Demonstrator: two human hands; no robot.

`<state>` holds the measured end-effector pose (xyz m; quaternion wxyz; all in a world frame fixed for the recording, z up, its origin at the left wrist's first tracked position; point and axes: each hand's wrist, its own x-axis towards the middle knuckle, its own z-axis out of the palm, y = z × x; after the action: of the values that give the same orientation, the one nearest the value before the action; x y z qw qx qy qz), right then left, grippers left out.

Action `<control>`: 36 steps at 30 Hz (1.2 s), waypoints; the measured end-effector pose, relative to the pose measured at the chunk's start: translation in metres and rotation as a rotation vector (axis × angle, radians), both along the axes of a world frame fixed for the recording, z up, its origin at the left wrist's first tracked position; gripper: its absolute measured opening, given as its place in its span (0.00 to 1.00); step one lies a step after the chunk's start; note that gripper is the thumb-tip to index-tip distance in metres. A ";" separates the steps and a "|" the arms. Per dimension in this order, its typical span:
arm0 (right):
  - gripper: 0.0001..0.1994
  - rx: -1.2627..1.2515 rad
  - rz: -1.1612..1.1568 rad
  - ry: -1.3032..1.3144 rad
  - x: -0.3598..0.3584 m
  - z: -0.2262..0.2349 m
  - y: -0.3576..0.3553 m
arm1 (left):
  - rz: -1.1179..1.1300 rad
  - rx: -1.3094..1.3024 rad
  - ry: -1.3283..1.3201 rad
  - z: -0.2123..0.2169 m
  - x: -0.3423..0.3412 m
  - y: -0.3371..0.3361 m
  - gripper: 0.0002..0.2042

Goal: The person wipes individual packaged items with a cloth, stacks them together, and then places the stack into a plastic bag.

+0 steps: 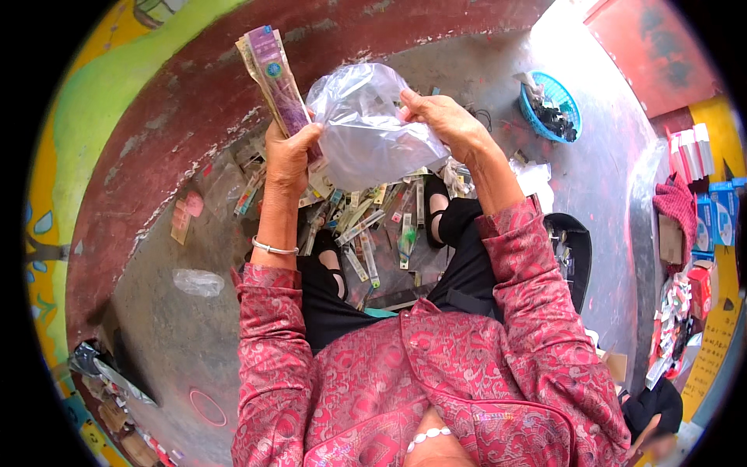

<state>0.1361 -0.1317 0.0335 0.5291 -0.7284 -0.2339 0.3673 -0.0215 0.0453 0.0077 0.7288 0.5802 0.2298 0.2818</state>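
Note:
My left hand (289,159) is closed around a bundle of long, narrow packets (275,82), the front one purple, the ones behind it yellowish. The bundle tilts up and to the left. A clear plastic bag (377,144) spreads between my two hands, its left edge against my left thumb. Opposite, my right hand (447,121) pinches the bag's upper right edge between thumb and fingers. Below the bag, many similar slim packets (366,233) lie scattered on the floor between and around my feet.
A blue plastic basket (574,134) with dark items stands at the far right. Beside my right leg is a black container (580,261). Another clear bag (198,282) and a pink ring (208,407) lie at left. Blue boxes (724,214) and a person (661,409) are along the right side.

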 end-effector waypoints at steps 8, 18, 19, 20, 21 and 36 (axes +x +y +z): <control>0.12 -0.020 0.273 0.178 -0.006 0.011 -0.009 | 0.033 0.237 0.073 0.007 0.001 -0.010 0.12; 0.12 0.222 0.069 0.479 -0.005 -0.006 0.003 | 0.014 0.176 -0.037 -0.006 0.001 -0.003 0.12; 0.11 0.209 0.093 0.447 -0.008 0.002 0.000 | 0.047 0.148 -0.037 -0.007 0.002 -0.001 0.12; 0.11 0.196 0.115 0.415 -0.009 0.006 -0.002 | 0.078 0.121 -0.038 -0.008 0.002 0.002 0.12; 0.09 0.246 0.026 0.388 -0.006 0.005 -0.008 | 0.067 0.099 -0.025 -0.008 0.006 0.000 0.12; 0.12 0.152 0.036 -0.062 0.012 -0.014 0.007 | -0.214 -0.317 0.297 -0.053 0.025 0.061 0.10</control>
<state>0.1486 -0.1245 0.0199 0.5686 -0.6928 -0.2904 0.3352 0.0038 0.1059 -0.0452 0.7945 0.5148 0.3130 0.0752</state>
